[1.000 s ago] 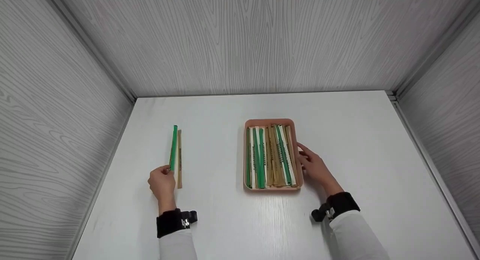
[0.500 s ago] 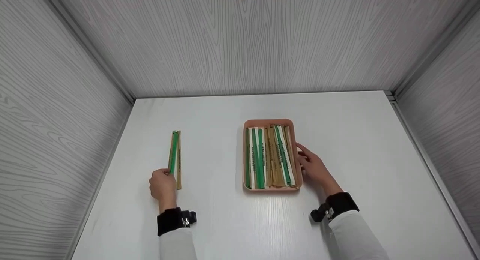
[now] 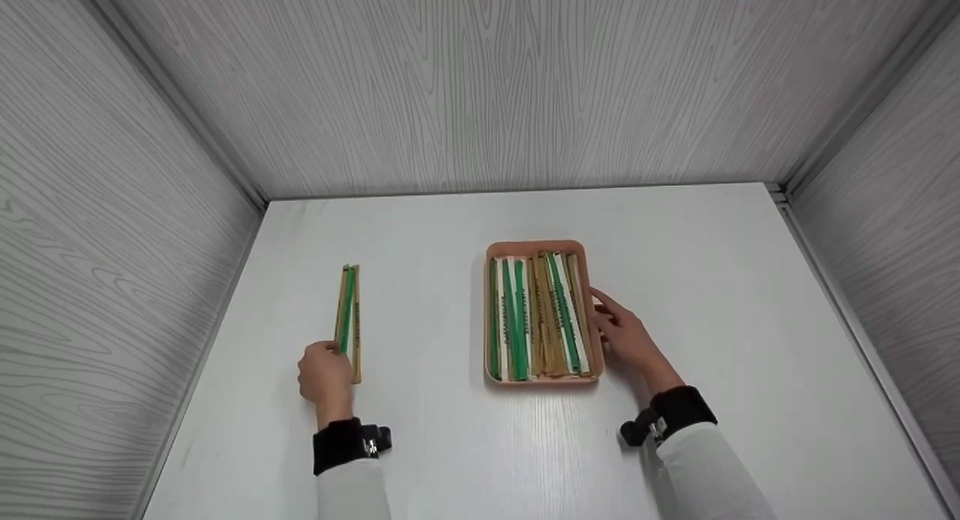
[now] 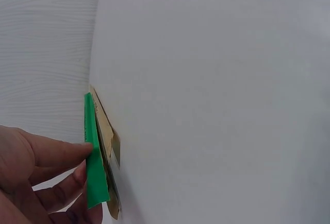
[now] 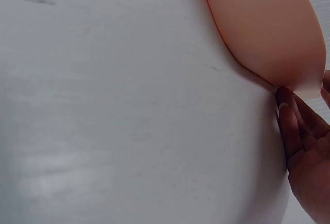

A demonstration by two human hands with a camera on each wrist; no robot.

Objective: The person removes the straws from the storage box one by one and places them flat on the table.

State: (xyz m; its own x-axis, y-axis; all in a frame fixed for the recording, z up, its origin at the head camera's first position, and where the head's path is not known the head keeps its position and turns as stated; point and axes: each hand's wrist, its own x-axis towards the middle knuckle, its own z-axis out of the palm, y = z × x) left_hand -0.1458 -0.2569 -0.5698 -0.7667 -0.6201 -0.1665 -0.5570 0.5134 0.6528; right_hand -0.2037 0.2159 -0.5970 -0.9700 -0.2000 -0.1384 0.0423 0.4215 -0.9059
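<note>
My left hand (image 3: 325, 374) pinches the near end of a slim green paper-wrapped stick (image 4: 94, 147) between thumb and fingers. Beside it on the table lies a brown paper-wrapped stick (image 3: 357, 332), and another brown edge shows along the green one's left side. To the right, a pinkish-orange tray (image 3: 534, 247) holds a row of green, white and brown wrapped sticks (image 3: 519, 317). The fingers of my right hand (image 3: 628, 340) rest against the tray's right side. In the right wrist view, fingertips (image 5: 282, 98) touch the bottom edge of the tray wall (image 5: 268, 33).
The white table (image 3: 427, 430) carries the tray right of its middle and the small group of sticks at left. Grey wood-grain panels (image 3: 480, 92) enclose it at the back and both sides. A black wrist strap with a small camera (image 3: 345, 443) sits on each forearm.
My left hand has come down and slightly toward me, bringing the green wrapped stick alongside the brown one. The right hand stays at the tray's side.
</note>
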